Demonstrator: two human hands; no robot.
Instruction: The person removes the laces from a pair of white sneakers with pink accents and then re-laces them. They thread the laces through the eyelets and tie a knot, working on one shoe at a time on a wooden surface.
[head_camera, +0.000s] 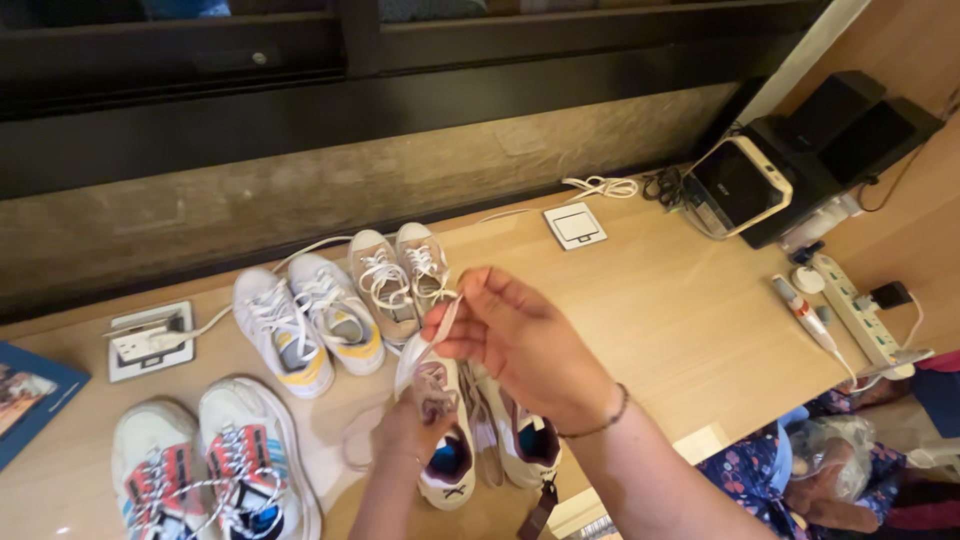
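My right hand (515, 340) is raised over the wooden desk (650, 310) and pinches a pale shoelace (425, 345) between thumb and fingers. The lace runs down to a white sneaker with a blue inside (450, 455), on which my left hand (405, 430) rests, gripping its upper by the eyelets. A second sneaker of that pair (520, 440) lies just to the right, partly hidden under my right wrist, which wears a thin bracelet.
Three more pairs stand on the desk: white-and-yellow sneakers (305, 325), beige ones (395, 275), white ones with red and blue (215, 465). A wall socket plate (150, 345), a white switch plate (575, 225), a small screen device (740, 185), a power strip (860, 310) lie around.
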